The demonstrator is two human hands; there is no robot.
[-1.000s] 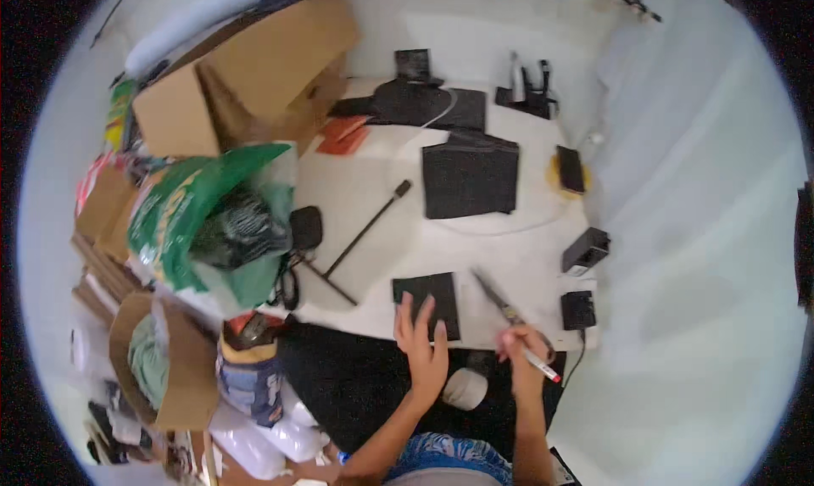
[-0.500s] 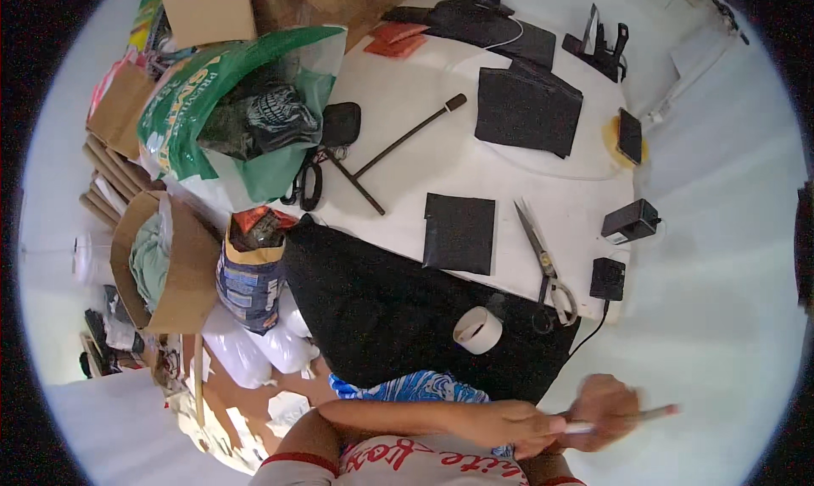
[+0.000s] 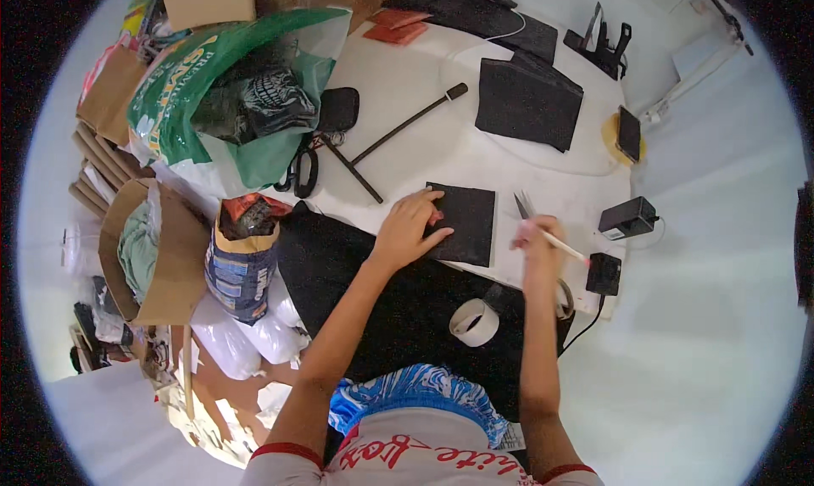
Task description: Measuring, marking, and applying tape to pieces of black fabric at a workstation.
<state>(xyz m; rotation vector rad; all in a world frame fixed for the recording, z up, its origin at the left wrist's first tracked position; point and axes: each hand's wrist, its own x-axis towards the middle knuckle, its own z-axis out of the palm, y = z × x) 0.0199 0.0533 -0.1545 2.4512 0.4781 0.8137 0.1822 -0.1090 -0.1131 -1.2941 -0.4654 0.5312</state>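
My left hand point(image 3: 409, 230) rests on the left side of a small black fabric square point(image 3: 468, 223), its thumb and forefinger apart. A small reddish patch shows between them; I cannot make out what it is. In my right hand point(image 3: 538, 234) is a slim white pencil point(image 3: 566, 248) with a red end pointing down to the right. That hand is over the big scissors point(image 3: 524, 204), whose middle it hides. Below the square, black cloth point(image 3: 381, 316) covers the near part of the table, with a roll of white tape point(image 3: 474, 323) on it.
Farther back lie a stack of black pieces point(image 3: 530, 104), a dark T-shaped rod point(image 3: 398, 138) and red packets point(image 3: 396, 30). A black adapter point(image 3: 604, 274), a black box point(image 3: 627, 218) and a phone point(image 3: 628, 134) line the right edge. Left stand a green bag point(image 3: 182, 96) and a carton point(image 3: 174, 274).
Both hands have moved up from near my body and apart. My left hand has come down on the black square; my right hand has carried the pencil to the scissors.
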